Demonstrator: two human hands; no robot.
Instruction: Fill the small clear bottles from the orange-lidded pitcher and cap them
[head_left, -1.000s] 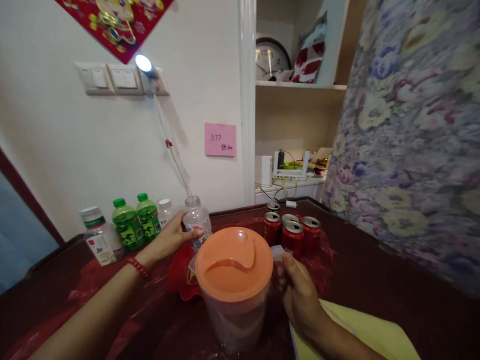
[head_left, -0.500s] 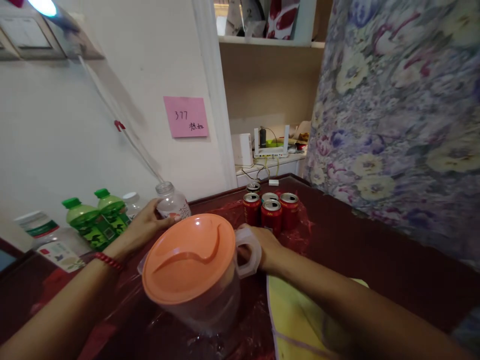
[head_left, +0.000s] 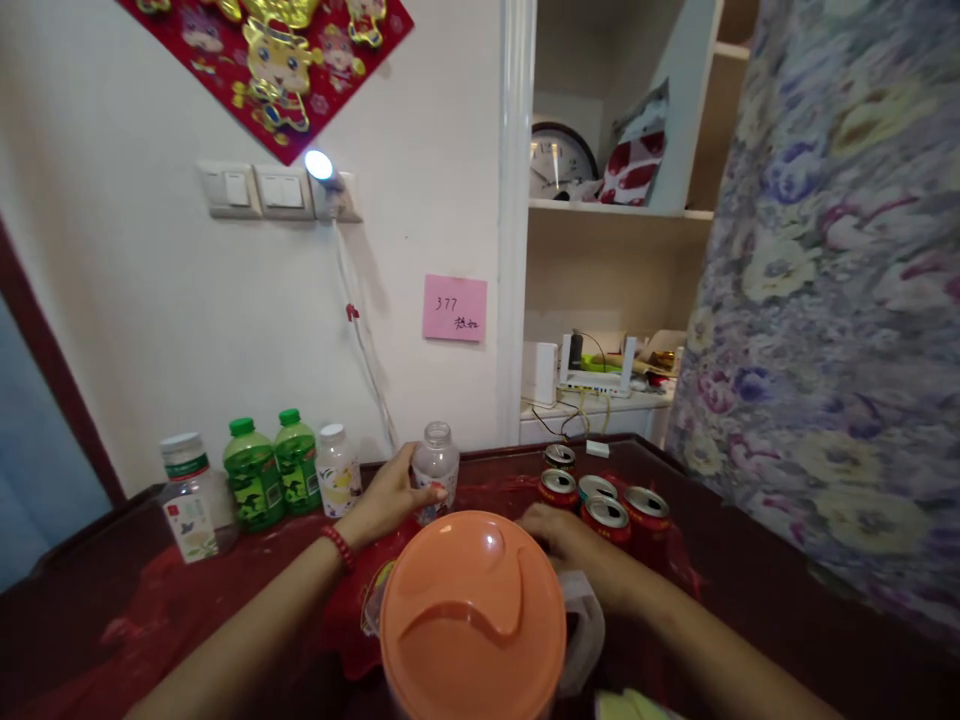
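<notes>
1. At twelve o'clock from the big round orange plastic pitcher lid [head_left: 472, 615], the small clear uncapped plastic bottle [head_left: 436, 472] stands upright on the dark red table [head_left: 750, 590].
2. The left hand [head_left: 390, 495] comes in from eight o'clock and wraps this bottle's lower half: the thumb lies across the near face of its label, and the other fingers curl round its nine o'clock side. The fingers are closed on the bottle, whose neck and open mouth rise clear above them.
3. The right hand [head_left: 559, 530] lies at three o'clock of the bottle, apart from it, just behind the lid's far rim. The lid hides part of its fingers, so I cannot tell whether they are spread or closed on anything.
4. The white translucent pitcher handle [head_left: 585, 630] shows at the lid's three o'clock, under the right wrist.
5. Four red metal drink cans [head_left: 607, 500] stand clustered at two o'clock of the right hand, close by it.
6. At nine o'clock of the held bottle, a row runs along the wall: a small white-capped bottle [head_left: 336, 470], two green plastic bottles [head_left: 274, 470], then a clear white-capped bottle with a green label band [head_left: 191, 497].
7. A pink sticky note [head_left: 454, 308] hangs on the wall above the bottle.
</notes>
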